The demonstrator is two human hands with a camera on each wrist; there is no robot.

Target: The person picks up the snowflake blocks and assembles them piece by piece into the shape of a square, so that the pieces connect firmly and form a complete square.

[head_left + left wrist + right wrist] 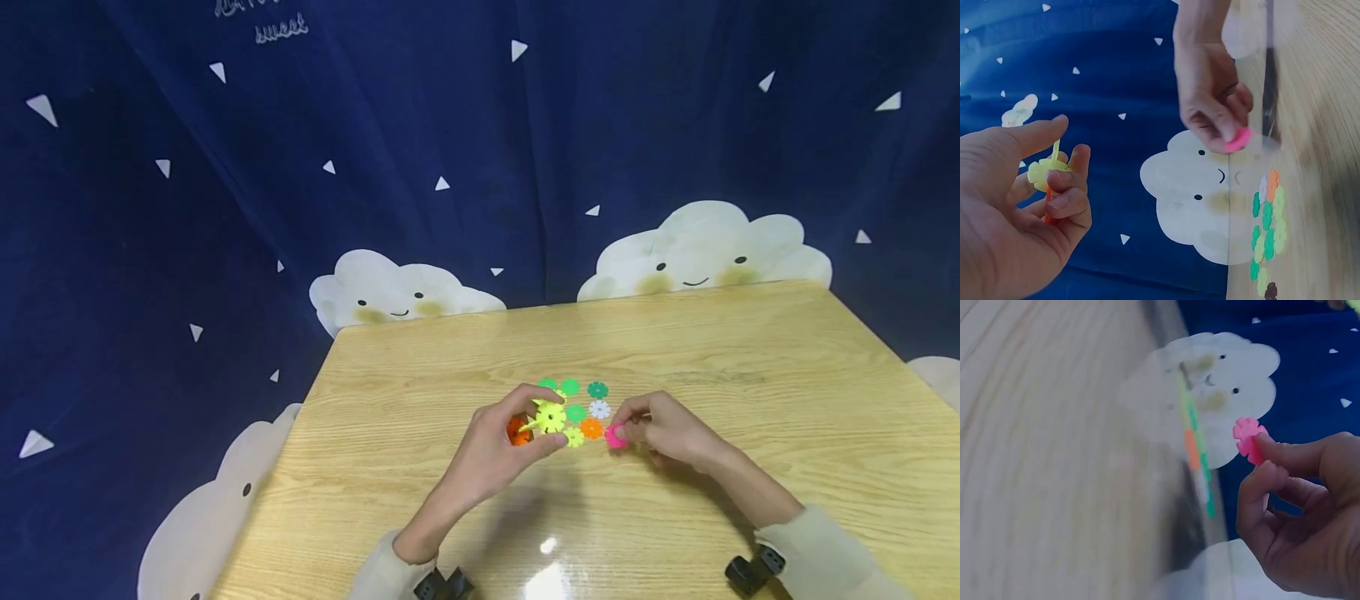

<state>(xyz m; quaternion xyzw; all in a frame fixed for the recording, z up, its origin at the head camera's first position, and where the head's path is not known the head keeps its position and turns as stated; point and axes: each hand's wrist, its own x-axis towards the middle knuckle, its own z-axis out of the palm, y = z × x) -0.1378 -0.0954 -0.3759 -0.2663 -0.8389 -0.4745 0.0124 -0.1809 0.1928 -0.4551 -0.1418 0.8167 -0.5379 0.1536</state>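
Head view showed a person's two hands at work over a wooden worktop (750, 350), a blue cloud-print curtain (450, 167) hanging behind. The left hand (498, 450) pinched a small cluster of joined discs (546, 417), yellow on top with an orange piece (516, 432) below, held just above the wood. The right hand (663, 429) pinched one pink disc (616, 437) between thumb and forefinger, low over the worktop and just beside the loose discs (585, 410), which lay flat in green, white, orange and yellow between the hands.

The pink disc was held by its edge alone, so a slight slackening of the pinch could drop it among the loose pieces. The cluster looked likely to twist or come apart if the pink disc were pushed in at an angle, since its notches are narrow. A low sweep of either wrist could scatter the flat discs.

Much stayed unclear. How many discs made up the cluster, and how they interlocked, was masked by the left fingers (1066, 187). Both wrist views were blurred along the worktop edge, and the loose discs there read only as smears of colour. Whether the pink disc touched the wood could not be told. Dark objects at the lower frame edge, possibly camera mounts, were cut off.
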